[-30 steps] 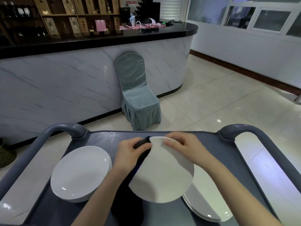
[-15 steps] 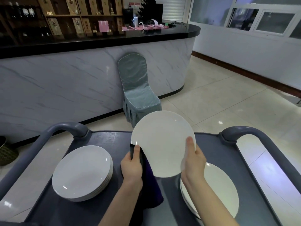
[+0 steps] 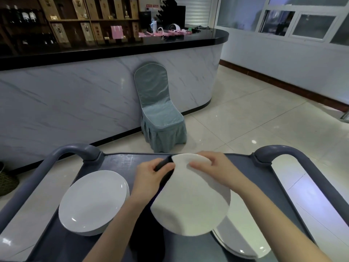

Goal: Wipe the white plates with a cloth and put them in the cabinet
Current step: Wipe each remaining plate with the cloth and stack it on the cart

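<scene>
A white plate [image 3: 190,201] is held tilted above the grey cart [image 3: 117,161], its underside towards me. My right hand [image 3: 213,167] grips its far rim with curled fingers. My left hand [image 3: 151,176] holds a dark cloth [image 3: 164,167] against the plate's left edge; the cloth hangs down below the plate. A stack of white plates [image 3: 94,201] lies on the cart's left side. Another stack [image 3: 243,241] lies at the right, partly hidden under the held plate.
The cart has curved grey handles at left [image 3: 75,150] and right [image 3: 279,150]. Beyond it a blue-covered chair [image 3: 158,110] stands against a marble-fronted bar counter [image 3: 75,103]. Tiled floor opens to the right. A woven basket [image 3: 5,178] sits at far left.
The plate was upright with my hands on its sides half a second ago; now it is tipped over and lowered, my right hand on its far rim, the left with the cloth at its edge.
</scene>
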Motion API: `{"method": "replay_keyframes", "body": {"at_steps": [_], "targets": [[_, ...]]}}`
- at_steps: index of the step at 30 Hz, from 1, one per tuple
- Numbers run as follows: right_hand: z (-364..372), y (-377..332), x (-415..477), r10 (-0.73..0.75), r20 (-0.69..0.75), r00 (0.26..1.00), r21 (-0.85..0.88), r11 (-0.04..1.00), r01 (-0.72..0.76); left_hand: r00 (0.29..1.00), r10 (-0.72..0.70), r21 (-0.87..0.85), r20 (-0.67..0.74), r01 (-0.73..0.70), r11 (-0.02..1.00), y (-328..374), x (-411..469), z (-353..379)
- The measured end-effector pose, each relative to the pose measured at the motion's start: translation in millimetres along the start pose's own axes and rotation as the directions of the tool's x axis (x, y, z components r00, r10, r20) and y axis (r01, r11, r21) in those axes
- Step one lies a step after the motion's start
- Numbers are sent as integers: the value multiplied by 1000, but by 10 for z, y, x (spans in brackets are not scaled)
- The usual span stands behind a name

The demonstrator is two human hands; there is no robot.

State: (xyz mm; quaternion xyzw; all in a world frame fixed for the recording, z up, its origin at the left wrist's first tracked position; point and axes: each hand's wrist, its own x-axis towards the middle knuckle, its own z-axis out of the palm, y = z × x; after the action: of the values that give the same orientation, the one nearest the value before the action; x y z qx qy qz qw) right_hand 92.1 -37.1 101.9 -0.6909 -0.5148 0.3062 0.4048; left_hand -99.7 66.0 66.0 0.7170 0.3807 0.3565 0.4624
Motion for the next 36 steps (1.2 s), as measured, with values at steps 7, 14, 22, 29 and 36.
{"method": "replay_keyframes", "body": {"at_steps": [7, 14, 22, 29, 36], "targets": [[137, 19, -90, 185, -298, 936, 365, 929, -67, 959, -215, -249, -186, 165, 954, -177, -105, 53], [775, 138, -179, 591, -410, 695, 799, 600, -38, 754, -611, -618, -243, 365, 696, -343, -250, 358], [454, 365, -543, -495, -118, 861, -508, 775, 376, 791, -575, -487, -210, 425, 763, -412, -47, -49], [412, 316, -520, -689, 135, 712, -812, 334, 478, 829, -553, -567, 84, 496, 657, -212, 47, -210], [687, 70, -587, -360, -95, 928, -189, 922, 338, 846, -500, -689, 186, 475, 548, -6, -52, 161]]}}
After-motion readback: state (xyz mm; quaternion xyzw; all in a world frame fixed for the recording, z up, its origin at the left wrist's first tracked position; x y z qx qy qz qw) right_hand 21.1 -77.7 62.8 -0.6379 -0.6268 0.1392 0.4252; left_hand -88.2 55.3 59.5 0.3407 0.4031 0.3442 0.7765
